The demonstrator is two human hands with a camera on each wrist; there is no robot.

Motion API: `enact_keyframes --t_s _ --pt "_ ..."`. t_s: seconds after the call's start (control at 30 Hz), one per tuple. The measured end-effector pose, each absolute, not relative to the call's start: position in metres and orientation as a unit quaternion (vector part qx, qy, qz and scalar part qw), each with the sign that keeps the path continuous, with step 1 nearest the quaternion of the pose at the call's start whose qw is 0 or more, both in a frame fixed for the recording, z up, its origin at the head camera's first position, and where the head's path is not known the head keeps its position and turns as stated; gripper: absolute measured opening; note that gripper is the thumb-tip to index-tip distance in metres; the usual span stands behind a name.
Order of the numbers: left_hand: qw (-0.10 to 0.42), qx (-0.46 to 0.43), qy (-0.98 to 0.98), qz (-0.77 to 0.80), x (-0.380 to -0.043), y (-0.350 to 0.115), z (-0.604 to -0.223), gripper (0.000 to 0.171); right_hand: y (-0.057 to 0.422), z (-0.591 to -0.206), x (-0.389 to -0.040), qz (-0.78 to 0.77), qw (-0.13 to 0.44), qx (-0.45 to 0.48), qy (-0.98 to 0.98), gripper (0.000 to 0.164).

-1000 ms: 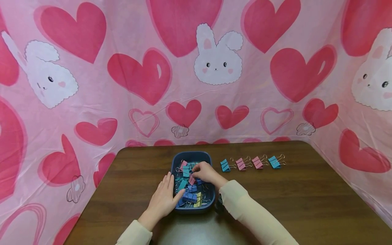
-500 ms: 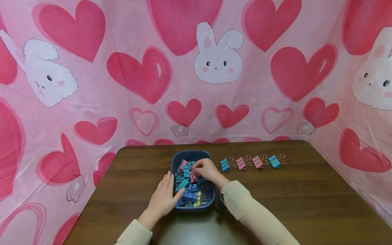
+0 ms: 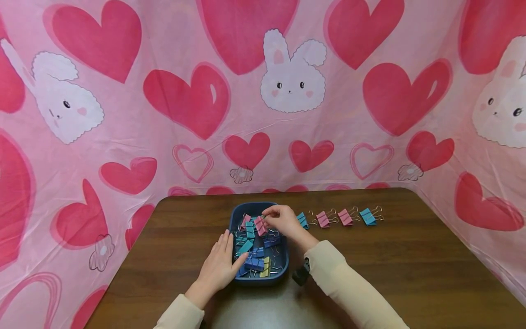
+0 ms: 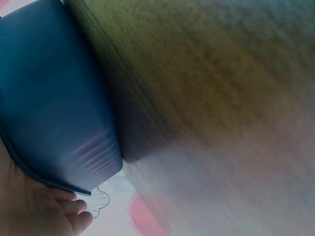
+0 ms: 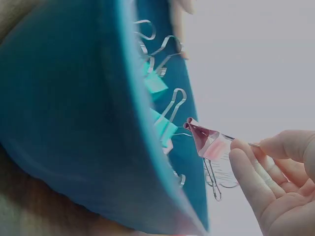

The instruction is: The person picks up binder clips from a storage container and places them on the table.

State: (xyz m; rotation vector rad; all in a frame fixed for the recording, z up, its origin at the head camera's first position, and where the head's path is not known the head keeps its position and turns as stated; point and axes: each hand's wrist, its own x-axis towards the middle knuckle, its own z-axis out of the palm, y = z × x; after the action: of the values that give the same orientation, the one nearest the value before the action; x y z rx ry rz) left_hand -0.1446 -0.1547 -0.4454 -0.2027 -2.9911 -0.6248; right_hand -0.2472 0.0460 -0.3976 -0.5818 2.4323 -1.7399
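Four blue and pink metal clips (image 3: 345, 217) lie rowed right, right hand (image 3: 285, 223) pinching another pink metal clip (image 3: 260, 225), left hand (image 3: 219, 258) uncurled at blue oblong bin (image 3: 263, 282), mixed clips (image 3: 254, 263) remaining.

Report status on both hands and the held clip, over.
Right hand pinches pink clip by one wire handle, over blue bin. Left hand rests against bin's left side. No obstruction visible above clip.

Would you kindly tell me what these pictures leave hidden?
Head view: the row's leftmost clip, partly behind the right hand.
Left wrist view: the blue box hides its contents.
Left wrist view: left hand, cut off by edge.
Right wrist view: turquoise clips, partly behind the box's wall.
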Motion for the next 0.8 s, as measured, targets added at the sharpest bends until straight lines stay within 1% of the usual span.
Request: enact_keyframes --t_s 0.13,0.63,0.8 --pt "0.040 -0.065 -0.977 -0.200 -0.145 -0.155 -0.446 0.081 0.054 -0.392 -0.248 -0.600 0.038 -0.194 0.775 0.020" --pt "0.039 -0.066 -0.977 -0.199 -0.145 -0.155 -0.446 0.082 0.091 -0.377 -0.247 -0.637 0.009 -0.166 0.752 0.022" --pt "0.040 -0.066 -0.977 -0.201 -0.144 -0.155 -0.446 0.081 0.105 -0.377 -0.244 -0.634 0.018 -0.141 0.760 0.025"
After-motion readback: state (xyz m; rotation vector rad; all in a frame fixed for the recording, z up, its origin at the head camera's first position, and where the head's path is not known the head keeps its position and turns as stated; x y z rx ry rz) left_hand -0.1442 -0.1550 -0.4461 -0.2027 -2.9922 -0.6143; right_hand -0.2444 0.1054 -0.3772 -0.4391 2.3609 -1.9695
